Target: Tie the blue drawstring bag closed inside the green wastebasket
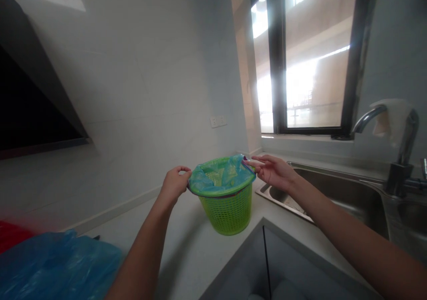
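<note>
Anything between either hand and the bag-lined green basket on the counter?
Nothing visible. The left hand is at the left rim of the green basket, pinching the edge of the blue bag there. The right hand is at the right rim, fingers on the bag edge. The sink lies off to the right.

Strong daylight pours through the window (313,60), blowing out the panes and throwing a flare streak. The wall (140,69) sits in soft, dim light. Edges bend from wide-angle distortion; the lower-left corner is blurred.

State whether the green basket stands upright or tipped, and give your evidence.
Upright: the green basket rests base-down on the counter, rim level, both hands at its bag.
</note>
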{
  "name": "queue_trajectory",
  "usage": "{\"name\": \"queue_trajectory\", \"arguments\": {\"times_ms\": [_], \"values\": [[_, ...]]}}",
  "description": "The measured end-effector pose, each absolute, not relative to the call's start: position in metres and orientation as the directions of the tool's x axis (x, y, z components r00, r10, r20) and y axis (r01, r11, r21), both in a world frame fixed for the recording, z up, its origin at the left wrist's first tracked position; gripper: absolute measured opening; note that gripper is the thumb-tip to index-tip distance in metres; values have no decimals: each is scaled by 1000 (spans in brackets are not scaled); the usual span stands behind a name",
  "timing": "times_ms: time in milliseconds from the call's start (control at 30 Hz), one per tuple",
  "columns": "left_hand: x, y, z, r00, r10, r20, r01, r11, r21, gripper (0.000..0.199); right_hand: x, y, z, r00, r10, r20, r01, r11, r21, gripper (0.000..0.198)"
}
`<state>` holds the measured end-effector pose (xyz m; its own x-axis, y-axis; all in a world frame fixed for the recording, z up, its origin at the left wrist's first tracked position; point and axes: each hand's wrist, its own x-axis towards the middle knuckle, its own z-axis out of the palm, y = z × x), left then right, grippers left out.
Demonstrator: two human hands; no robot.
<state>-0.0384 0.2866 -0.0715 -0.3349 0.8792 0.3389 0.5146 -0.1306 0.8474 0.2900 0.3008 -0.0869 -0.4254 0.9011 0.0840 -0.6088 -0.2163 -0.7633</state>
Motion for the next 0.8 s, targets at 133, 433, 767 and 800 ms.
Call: {"name": "queue_trajectory", "arguments": {"times_ms": [133, 433, 767, 800], "values": [[-26, 263, -57, -178, 966, 187, 481, -80, 873, 25, 290, 307, -90, -259, 951, 166, -634, -37, -772, 11], [-54, 250, -41, -317, 908, 275, 505, -84, 859, 37, 303, 315, -93, 54, 979, 199, -24, 200, -979, 4], [-49, 312, -101, 68, 993, -99, 26, 97, 995, 18, 316, 305, -91, -535, 828, -166, 305, 6, -952, 26], [-47, 312, -104, 142, 983, -117, 0, 118, 993, 17, 315, 307, -94, -547, 823, -151, 275, 7, -961, 25]]}}
